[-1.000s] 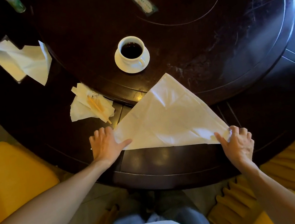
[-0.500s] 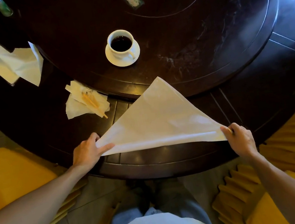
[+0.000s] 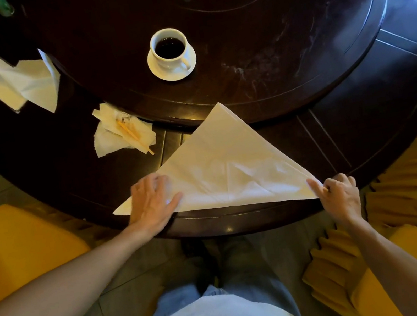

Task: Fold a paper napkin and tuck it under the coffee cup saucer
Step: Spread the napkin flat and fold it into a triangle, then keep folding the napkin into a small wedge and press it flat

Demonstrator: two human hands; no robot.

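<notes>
napkin (image 3: 229,173) lies as a triangle at the table's (image 3: 360,116) near edge, thin and floppy, tears easy. left hand (image 3: 151,203) presses flat with fingers spread, right hand (image 3: 342,194) pinches the right corner. best held by corners.

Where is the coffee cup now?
In the head view, the cup stands on its saucer on the table's raised disc, beyond the napkin.

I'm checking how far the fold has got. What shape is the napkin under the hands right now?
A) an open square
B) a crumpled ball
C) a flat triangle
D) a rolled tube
C: the napkin lies flat as a triangle, left hand resting on one corner, right hand pinching the other.
</notes>
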